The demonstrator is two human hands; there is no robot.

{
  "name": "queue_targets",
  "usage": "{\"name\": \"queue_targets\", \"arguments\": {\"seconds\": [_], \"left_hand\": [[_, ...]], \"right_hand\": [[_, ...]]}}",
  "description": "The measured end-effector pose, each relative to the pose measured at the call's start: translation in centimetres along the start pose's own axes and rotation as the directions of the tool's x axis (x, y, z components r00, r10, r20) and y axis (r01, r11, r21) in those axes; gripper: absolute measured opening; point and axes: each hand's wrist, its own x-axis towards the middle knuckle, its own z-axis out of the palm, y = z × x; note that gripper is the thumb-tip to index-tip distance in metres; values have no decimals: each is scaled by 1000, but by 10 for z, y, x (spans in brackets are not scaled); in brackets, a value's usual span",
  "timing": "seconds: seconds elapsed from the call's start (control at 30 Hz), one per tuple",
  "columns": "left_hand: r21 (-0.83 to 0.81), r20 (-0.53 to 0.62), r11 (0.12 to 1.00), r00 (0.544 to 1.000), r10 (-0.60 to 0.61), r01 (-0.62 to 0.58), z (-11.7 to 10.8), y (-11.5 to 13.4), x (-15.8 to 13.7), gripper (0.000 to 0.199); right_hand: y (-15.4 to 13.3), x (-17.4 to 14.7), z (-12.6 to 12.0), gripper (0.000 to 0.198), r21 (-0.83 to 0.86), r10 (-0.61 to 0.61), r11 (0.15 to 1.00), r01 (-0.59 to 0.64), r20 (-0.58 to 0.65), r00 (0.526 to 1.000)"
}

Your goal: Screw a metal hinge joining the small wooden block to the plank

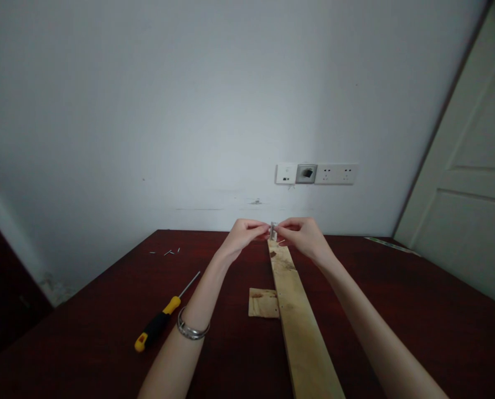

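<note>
At the far end of a long wooden board (299, 316), a small silvery metal plate (273, 231) stands upright between my two hands. My left hand (245, 233) pinches it from the left with thumb and fingertips. From the right, my right hand (303, 233) grips it with closed fingers. Its exact kind is too small to make out, and the fingers cover part of it. A short wooden piece (263, 303) lies against the board's left side, level with its middle.
A yellow-and-black screwdriver (158, 323) lies left of my left forearm. Several small screws (169, 252) are scattered at the far left of the dark red table (118, 299). A thin flat strip (391, 245) lies at the back right. Sockets (336, 174) are on the wall behind.
</note>
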Motion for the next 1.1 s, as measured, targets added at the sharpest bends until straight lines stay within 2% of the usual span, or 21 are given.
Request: {"name": "queue_targets", "arguments": {"seconds": [0.23,0.5,0.6,0.73,0.93,1.1], "left_hand": [[342,-20,935,994,109,-96,4,11,-15,25],[411,-69,905,986,154,-112,18,10,-21,18],[396,-77,913,988,137,-96,15,11,-20,14],[306,-79,950,993,85,-57,10,18,-22,13],[116,33,993,999,26,-30,6,26,-27,16],[157,82,986,996,42,-54,4,34,-32,17]], "right_hand": [[-4,-5,-8,21,-212,-97,973,86,-41,994],[-10,-10,-8,20,-263,-92,960,93,19,996],[-15,-11,-10,18,-188,-70,979,77,44,997],[-19,-10,-14,21,-3,-3,1000,3,84,996],[-18,-12,-23,30,175,34,982,-74,221,975],[-19,-14,-25,29,208,27,974,-89,282,959]]}}
